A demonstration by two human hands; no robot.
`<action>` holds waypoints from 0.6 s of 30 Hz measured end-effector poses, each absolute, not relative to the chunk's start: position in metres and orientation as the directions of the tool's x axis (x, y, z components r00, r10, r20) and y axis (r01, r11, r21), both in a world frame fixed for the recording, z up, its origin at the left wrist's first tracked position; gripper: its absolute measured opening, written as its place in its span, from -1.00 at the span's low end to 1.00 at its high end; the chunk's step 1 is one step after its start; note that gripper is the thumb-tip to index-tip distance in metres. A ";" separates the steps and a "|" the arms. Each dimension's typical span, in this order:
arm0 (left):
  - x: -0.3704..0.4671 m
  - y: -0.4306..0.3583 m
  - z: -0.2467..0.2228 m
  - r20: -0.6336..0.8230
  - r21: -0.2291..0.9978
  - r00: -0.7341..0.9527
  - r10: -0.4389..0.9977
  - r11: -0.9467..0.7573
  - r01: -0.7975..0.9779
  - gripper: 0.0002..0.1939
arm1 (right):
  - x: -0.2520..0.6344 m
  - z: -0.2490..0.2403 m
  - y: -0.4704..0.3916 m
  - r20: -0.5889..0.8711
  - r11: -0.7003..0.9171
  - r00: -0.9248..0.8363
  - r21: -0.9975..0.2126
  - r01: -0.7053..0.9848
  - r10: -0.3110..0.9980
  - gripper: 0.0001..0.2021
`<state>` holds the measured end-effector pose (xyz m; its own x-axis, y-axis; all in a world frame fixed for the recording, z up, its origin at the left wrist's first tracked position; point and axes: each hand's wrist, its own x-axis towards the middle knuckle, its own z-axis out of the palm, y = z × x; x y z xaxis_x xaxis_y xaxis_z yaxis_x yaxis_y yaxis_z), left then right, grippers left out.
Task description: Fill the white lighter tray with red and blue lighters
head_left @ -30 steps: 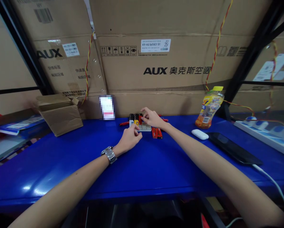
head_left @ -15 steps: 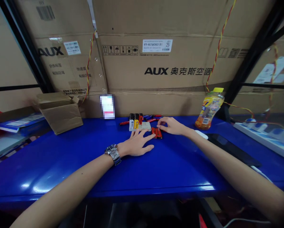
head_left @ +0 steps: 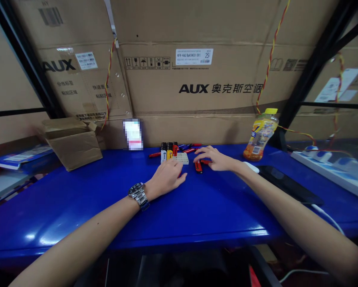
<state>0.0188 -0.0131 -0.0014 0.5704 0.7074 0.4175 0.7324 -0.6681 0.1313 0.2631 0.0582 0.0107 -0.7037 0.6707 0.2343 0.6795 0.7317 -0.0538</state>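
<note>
My left hand, with a watch on its wrist, is closed at the front of a white slotted tray. A sliver of red shows under its fingers, apparently a red lighter, mostly hidden. White, yellow and red lighters with black tops stand in rows at the tray's left and back; a yellow lighter is among them. My right hand hovers with bent, spread fingers over a loose red lighter. Another red piece lies partly hidden under its fingers.
Behind the tray lie several red and blue lighters. A lit phone leans against the large carton. An opened cardboard box stands left. A drink bottle, a black device and a power strip are right.
My left hand has drawn back slightly left and its fingers have curled closed, with red under them. A red lighter has left the pair in front. My right hand's fingers have spread over the rest.
</note>
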 end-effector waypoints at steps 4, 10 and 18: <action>0.015 -0.008 -0.011 0.428 0.296 0.405 0.808 -0.549 0.782 -0.75 | 0.258 0.011 0.054 0.149 0.729 -0.717 -0.053 0.682 0.681 -0.51; 0.012 -0.005 -0.016 0.366 0.307 0.412 0.835 -0.526 0.793 -0.80 | 0.251 0.008 0.053 0.239 0.788 -0.758 -0.058 0.613 0.607 -0.70; 0.015 -0.006 -0.006 0.416 0.426 0.419 0.807 -0.580 0.694 -0.84 | 0.240 0.002 0.047 0.454 0.763 -0.615 -0.344 0.547 0.645 -0.94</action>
